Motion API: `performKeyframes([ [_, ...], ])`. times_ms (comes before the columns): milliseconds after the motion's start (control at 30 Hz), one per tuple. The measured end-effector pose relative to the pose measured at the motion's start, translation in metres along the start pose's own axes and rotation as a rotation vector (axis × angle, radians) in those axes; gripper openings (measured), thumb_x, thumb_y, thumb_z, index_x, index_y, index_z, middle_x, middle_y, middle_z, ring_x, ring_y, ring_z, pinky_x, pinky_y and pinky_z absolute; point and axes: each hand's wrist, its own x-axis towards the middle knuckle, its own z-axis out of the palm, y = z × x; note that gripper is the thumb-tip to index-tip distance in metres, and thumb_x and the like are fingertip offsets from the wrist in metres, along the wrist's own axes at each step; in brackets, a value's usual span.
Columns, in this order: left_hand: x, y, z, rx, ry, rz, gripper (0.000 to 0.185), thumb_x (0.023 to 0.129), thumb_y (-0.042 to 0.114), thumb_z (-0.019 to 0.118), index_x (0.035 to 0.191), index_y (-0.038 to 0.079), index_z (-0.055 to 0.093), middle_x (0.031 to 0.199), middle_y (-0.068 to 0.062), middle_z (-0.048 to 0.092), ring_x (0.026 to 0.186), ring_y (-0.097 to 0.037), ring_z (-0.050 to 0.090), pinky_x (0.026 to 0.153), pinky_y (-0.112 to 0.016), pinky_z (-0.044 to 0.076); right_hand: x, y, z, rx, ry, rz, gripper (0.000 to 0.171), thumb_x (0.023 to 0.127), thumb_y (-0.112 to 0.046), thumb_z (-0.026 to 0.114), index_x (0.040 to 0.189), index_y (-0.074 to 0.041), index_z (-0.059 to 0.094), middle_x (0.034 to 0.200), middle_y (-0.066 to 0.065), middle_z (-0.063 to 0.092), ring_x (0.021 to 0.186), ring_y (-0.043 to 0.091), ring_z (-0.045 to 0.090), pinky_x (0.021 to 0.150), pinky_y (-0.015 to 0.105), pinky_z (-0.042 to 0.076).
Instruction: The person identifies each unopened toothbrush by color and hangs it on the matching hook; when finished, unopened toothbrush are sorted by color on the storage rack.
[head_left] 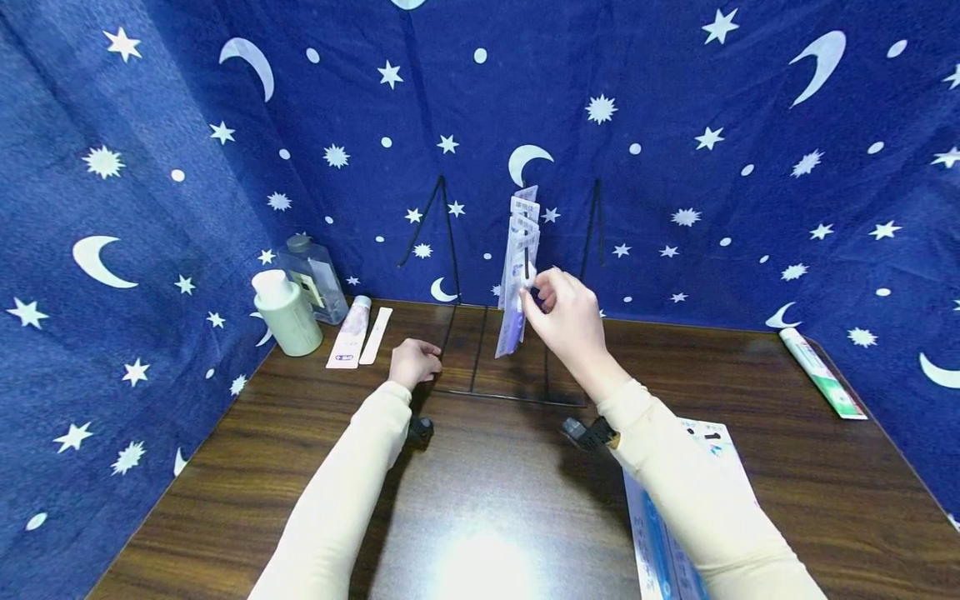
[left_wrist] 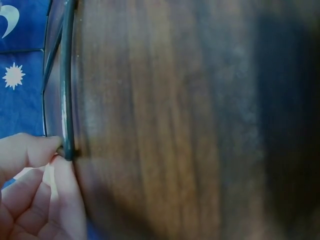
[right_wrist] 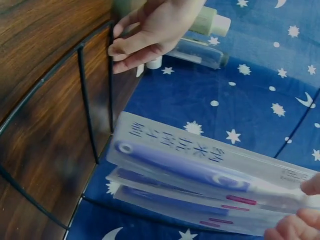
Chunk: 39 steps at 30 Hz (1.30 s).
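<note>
Head view: right hand (head_left: pixel 566 312) pinches the top of a clear plastic toothbrush blister pack (head_left: pixel 517 292) hanging with several others on the peg of a thin black wire display rack (head_left: pixel 480 367), well above the dark wooden tabletop (head_left: pixel 487 500). Left hand (head_left: pixel 412 362), fingers curled, pinches the rack's base wire (left_wrist: pixel 66 100) to steady it. Packs look light, thin, stiff-edged, glossy and likely slippery; they fan loosely. Best hold seems to be the flat card top near the hang hole, between thumb and fingertips.
</note>
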Motion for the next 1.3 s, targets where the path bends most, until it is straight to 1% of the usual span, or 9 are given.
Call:
performKeyframes([
  [233,0.0,0.0,-0.001,0.036,-0.014,0.006,0.032,0.07,-0.006,0.065,0.101,-0.002,0.071,0.087,-0.016,0.071,0.052,-0.008,0.06,0.051,-0.018,0.057,-0.005,-0.002,-0.018,0.022,-0.052,0.033,0.019,0.079,-0.013,0.072,0.089,0.0,0.063,0.068,0.011,0.065,0.058,0.022,0.06,0.056,0.036,0.052],
  [333,0.001,0.0,0.0,0.046,-0.02,-0.003,0.034,0.07,-0.006,0.065,0.103,-0.001,0.072,0.09,-0.016,0.071,0.053,-0.008,0.06,0.052,-0.019,0.057,-0.011,-0.001,-0.028,0.031,-0.101,0.055,0.018,0.079,-0.012,0.072,0.088,0.0,0.064,0.067,0.011,0.066,0.057,0.021,0.061,0.056,0.037,0.053],
  [500,0.003,-0.002,0.001,0.03,-0.034,-0.027,0.033,0.071,-0.006,0.065,0.103,-0.001,0.071,0.088,-0.016,0.071,0.054,-0.008,0.059,0.054,-0.02,0.058,-0.023,0.005,-0.049,-0.001,-0.191,0.098,0.016,0.078,-0.011,0.072,0.088,0.001,0.067,0.065,0.008,0.066,0.057,0.021,0.062,0.056,0.037,0.054],
  [600,0.004,-0.001,0.0,0.037,-0.038,-0.031,0.032,0.072,-0.006,0.064,0.103,-0.001,0.071,0.088,-0.016,0.071,0.053,-0.008,0.059,0.054,-0.019,0.058,-0.034,0.011,-0.061,-0.035,-0.21,0.127,0.014,0.079,-0.012,0.072,0.086,0.0,0.068,0.064,0.007,0.066,0.056,0.02,0.061,0.054,0.036,0.053],
  [700,0.004,0.0,-0.002,0.055,-0.035,-0.022,0.032,0.072,-0.005,0.064,0.104,-0.001,0.071,0.089,-0.016,0.072,0.052,-0.007,0.059,0.053,-0.018,0.057,-0.046,0.018,-0.072,-0.078,-0.244,0.181,0.011,0.08,-0.014,0.07,0.083,-0.003,0.068,0.064,0.005,0.065,0.057,0.018,0.06,0.054,0.034,0.051],
  [1000,0.001,0.004,-0.007,0.045,-0.024,-0.014,0.03,0.075,-0.004,0.063,0.104,-0.002,0.071,0.094,-0.019,0.071,0.055,-0.008,0.061,0.054,-0.019,0.058,-0.079,0.038,-0.095,-0.174,-0.421,0.33,0.013,0.08,-0.015,0.069,0.074,-0.004,0.068,0.064,0.004,0.065,0.06,0.017,0.061,0.057,0.037,0.053],
  [1167,-0.003,0.006,-0.006,0.04,-0.019,-0.015,0.029,0.077,-0.004,0.062,0.104,-0.002,0.071,0.097,-0.02,0.07,0.059,-0.012,0.063,0.057,-0.021,0.059,-0.103,0.048,-0.105,-0.229,-0.531,0.4,0.016,0.08,-0.016,0.07,0.07,-0.005,0.067,0.062,0.003,0.065,0.06,0.018,0.061,0.057,0.04,0.054],
  [1233,-0.005,0.007,-0.005,0.039,-0.023,-0.01,0.029,0.077,-0.004,0.062,0.104,-0.002,0.071,0.096,-0.02,0.07,0.059,-0.011,0.063,0.057,-0.021,0.059,-0.113,0.051,-0.108,-0.255,-0.572,0.424,0.019,0.079,-0.017,0.071,0.064,-0.007,0.065,0.059,0.001,0.062,0.057,0.018,0.057,0.053,0.039,0.052],
  [1300,-0.005,0.007,-0.004,0.042,-0.025,-0.004,0.028,0.077,-0.004,0.062,0.104,-0.002,0.071,0.094,-0.02,0.07,0.057,-0.01,0.062,0.055,-0.02,0.058,-0.122,0.054,-0.111,-0.274,-0.616,0.447,0.025,0.078,-0.017,0.072,0.058,-0.01,0.059,0.053,-0.003,0.055,0.051,0.015,0.05,0.047,0.034,0.047],
])
